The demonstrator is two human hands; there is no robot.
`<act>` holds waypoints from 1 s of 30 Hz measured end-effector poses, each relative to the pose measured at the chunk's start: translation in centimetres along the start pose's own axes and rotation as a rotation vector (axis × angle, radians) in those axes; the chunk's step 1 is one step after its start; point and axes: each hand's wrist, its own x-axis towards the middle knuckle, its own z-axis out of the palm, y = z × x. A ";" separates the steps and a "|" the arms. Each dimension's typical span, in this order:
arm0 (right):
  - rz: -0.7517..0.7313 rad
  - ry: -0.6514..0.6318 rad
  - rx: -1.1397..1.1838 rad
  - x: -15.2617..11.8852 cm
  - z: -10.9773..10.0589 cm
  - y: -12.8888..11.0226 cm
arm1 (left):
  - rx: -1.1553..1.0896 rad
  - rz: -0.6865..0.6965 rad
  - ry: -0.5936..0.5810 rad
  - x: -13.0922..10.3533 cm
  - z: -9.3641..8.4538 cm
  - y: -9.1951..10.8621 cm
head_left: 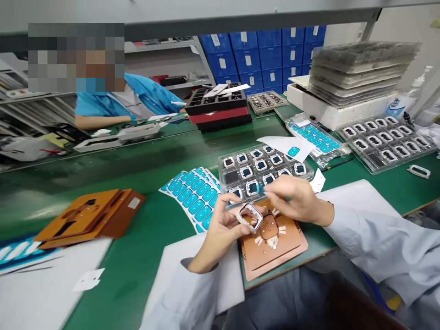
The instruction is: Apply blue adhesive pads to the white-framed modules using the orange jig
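My left hand (225,220) holds a white rounded-square frame (251,217) between thumb and fingers, above the left part of a copper-coloured plate (275,256). Over the far right part of that plate is my right hand (297,197), its thumb and fingertips pinched together; a small blurred blue thing shows at the fingertips, too indistinct to name. Just beyond both hands lies a clear tray (225,185) with similar frames in its pockets. Sheets of blue rounded stickers (197,195) fan out left of the tray.
Orange-brown blocks (89,215) stand at left. A second tray of frames (388,142), a loose frame (418,171) and stacked trays (360,73) are at right. Black and red boxes (220,107) stand farther back. A person in blue (144,94) sits across the bench.
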 end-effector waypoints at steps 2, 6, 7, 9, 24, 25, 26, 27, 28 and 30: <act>-0.145 -0.057 -0.084 -0.1 0.3 -0.4 | 0.019 -0.013 -0.015 0.0 0.1 0.0; -0.230 -0.089 -0.163 -0.1 0.8 -0.7 | 0.035 0.005 -0.039 -0.1 0.0 -0.3; -0.234 -0.103 -0.173 -0.1 0.8 -0.7 | 0.030 0.015 -0.040 -0.2 0.0 -0.4; -0.250 -0.136 -0.186 -0.1 0.9 -0.7 | 0.019 0.017 -0.037 -0.2 0.0 -0.5; -0.323 -0.159 -0.239 0.4 1.0 -1.4 | -0.003 -0.031 0.032 0.0 1.1 -1.0; -0.334 -0.157 -0.238 0.4 0.9 -1.4 | 0.001 -0.026 0.030 0.1 1.1 -1.0; -0.344 -0.150 -0.239 0.5 0.9 -1.3 | 0.006 -0.020 0.028 0.1 1.2 -1.0; -0.357 -0.143 -0.243 0.5 0.8 -1.3 | 0.013 -0.016 0.028 0.1 1.2 -0.9; -0.371 -0.135 -0.247 0.6 0.8 -1.2 | 0.019 -0.011 0.032 0.1 1.2 -0.9; -0.398 -0.116 -0.256 0.6 0.8 -1.2 | 0.030 -0.005 0.044 0.1 1.3 -0.9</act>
